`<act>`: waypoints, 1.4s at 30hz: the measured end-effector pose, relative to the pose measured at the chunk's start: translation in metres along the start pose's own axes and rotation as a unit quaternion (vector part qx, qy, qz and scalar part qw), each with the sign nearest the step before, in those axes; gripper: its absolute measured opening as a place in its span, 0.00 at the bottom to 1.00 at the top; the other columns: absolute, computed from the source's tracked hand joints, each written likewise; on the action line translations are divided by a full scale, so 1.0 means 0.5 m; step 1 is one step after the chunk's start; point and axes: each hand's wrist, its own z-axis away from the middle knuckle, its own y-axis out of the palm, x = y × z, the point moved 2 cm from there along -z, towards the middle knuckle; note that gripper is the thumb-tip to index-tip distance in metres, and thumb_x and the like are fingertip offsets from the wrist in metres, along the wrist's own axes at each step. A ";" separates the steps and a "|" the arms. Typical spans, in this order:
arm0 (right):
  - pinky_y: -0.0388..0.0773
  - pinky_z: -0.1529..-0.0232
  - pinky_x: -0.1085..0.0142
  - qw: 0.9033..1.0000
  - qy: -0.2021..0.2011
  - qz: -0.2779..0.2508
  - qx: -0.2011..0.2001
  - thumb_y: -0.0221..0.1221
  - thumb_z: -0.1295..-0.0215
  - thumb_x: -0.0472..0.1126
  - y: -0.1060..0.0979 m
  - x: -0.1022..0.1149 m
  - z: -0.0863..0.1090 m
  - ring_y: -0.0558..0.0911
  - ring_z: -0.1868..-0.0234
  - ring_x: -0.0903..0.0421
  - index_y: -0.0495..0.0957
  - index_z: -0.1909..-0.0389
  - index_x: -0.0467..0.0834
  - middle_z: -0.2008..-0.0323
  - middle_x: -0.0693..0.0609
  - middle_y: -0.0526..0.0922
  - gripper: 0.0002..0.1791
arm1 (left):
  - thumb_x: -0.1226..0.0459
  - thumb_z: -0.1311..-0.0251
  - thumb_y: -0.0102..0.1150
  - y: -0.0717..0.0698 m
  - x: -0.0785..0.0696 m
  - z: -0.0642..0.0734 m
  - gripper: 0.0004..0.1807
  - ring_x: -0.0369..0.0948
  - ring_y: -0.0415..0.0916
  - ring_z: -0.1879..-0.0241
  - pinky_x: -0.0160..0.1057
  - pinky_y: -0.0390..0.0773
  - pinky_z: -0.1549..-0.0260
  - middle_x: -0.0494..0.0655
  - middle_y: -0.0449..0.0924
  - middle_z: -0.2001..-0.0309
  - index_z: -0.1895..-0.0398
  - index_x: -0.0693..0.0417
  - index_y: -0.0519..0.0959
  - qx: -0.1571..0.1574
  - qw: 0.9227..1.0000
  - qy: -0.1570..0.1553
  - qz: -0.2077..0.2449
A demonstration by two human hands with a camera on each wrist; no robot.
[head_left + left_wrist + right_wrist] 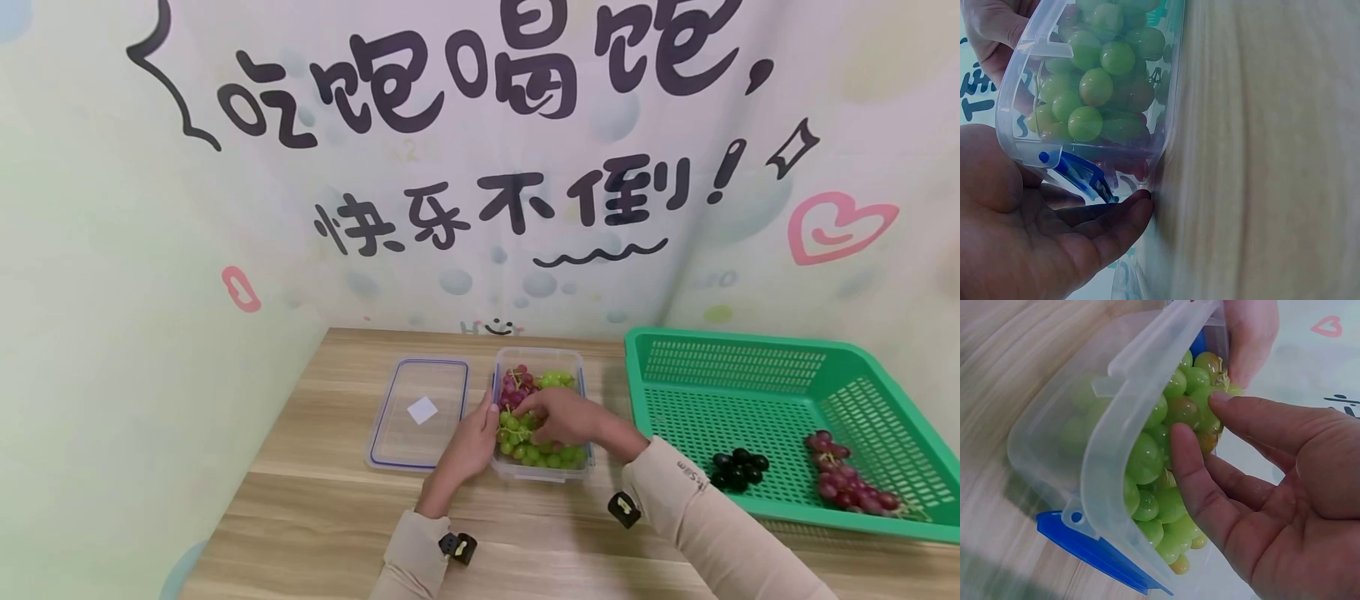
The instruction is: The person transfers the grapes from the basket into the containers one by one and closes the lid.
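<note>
A clear plastic food container (pixel 540 477) with blue latches stands on the table, holding green grapes (pixel 528 454) at the front, red grapes (pixel 517 385) at the back left and more green ones at the back right. My left hand (pixel 474 440) rests along its left wall, the extended fingers beside a hanging blue latch (pixel 1079 172) in the left wrist view. From the right, my right hand (pixel 566 417) reaches over the rim into the container. Its thumb and bent fingers (pixel 1194 469) pinch at the front green bunch, which stays among the other grapes.
Left of the container lies its clear lid (pixel 442 442), with a blue seal and a white paper square (pixel 422 410). At the right a green basket (pixel 750 340) holds a black grape bunch (pixel 738 469) and a red bunch (pixel 847 479). A printed wall cloth (pixel 480 292) hangs behind.
</note>
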 end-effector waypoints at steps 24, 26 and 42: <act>0.86 0.62 0.55 0.996 -0.064 -0.047 -0.039 0.57 0.32 0.31 -0.083 -0.060 0.048 0.85 0.55 0.45 0.77 0.43 0.32 0.50 0.33 0.82 0.18 | 0.57 0.19 0.27 0.000 -0.003 0.003 0.30 0.55 0.52 0.25 0.52 0.55 0.28 0.61 0.52 0.24 0.23 0.65 0.47 0.003 1.000 -0.015 0.010; 0.86 0.62 0.56 0.996 -0.064 -0.052 -0.043 0.56 0.32 0.31 -0.090 -0.063 0.054 0.85 0.54 0.46 0.77 0.43 0.31 0.50 0.33 0.82 0.18 | 0.56 0.19 0.27 0.001 -0.004 0.003 0.30 0.55 0.51 0.25 0.52 0.55 0.28 0.60 0.51 0.24 0.23 0.64 0.47 0.004 1.000 -0.017 0.011; 0.85 0.60 0.57 0.992 -0.018 0.019 -0.122 0.54 0.26 0.44 -0.179 -0.092 0.107 0.84 0.52 0.45 0.76 0.39 0.36 0.46 0.36 0.82 0.21 | 0.57 0.20 0.28 0.001 0.000 0.002 0.30 0.55 0.53 0.26 0.52 0.56 0.28 0.61 0.53 0.25 0.23 0.65 0.48 -0.002 1.000 -0.005 0.008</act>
